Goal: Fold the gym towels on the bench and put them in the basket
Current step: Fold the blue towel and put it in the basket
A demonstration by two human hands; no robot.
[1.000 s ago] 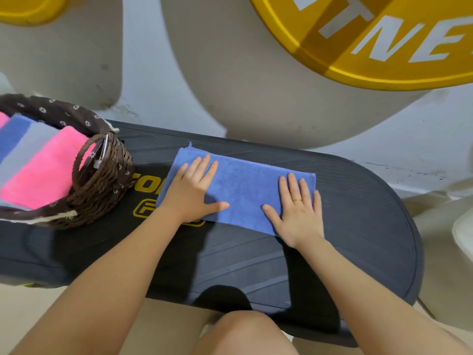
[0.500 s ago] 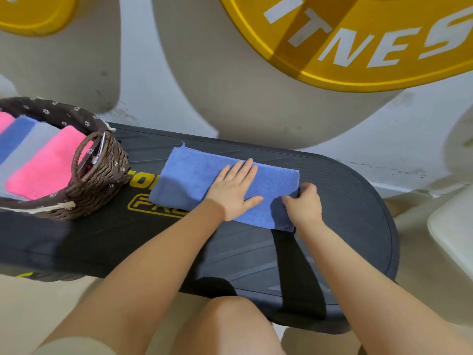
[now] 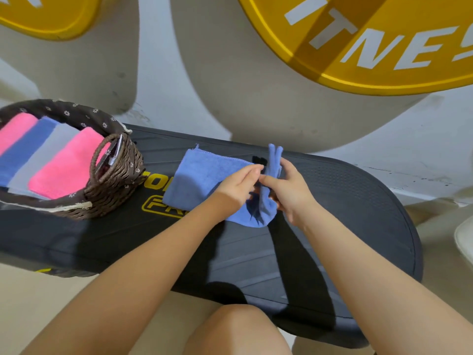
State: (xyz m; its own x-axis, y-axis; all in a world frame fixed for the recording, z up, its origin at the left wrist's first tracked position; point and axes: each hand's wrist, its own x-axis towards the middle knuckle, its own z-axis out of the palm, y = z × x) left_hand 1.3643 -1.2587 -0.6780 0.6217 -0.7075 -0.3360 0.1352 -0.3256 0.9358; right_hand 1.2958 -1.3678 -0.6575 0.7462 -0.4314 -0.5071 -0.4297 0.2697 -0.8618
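A blue towel (image 3: 204,178) lies folded in a strip on the black bench (image 3: 345,213). Its right end stands lifted, held upright by my right hand (image 3: 289,190), whose fingers and thumb pinch it. My left hand (image 3: 238,185) rests on the towel's middle, fingers extended toward the raised end and touching it. At the bench's left end sits a brown wicker basket (image 3: 112,185) holding several folded towels, pink, blue and pale grey.
Yellow weight plates (image 3: 384,47) lean against the wall behind the bench. My knee (image 3: 235,329) is at the bench's near edge. A pale object (image 3: 464,239) shows at the far right edge.
My right hand has lifted the towel's right end off the bench and turned it upright. My left hand slid right along the towel to meet it.
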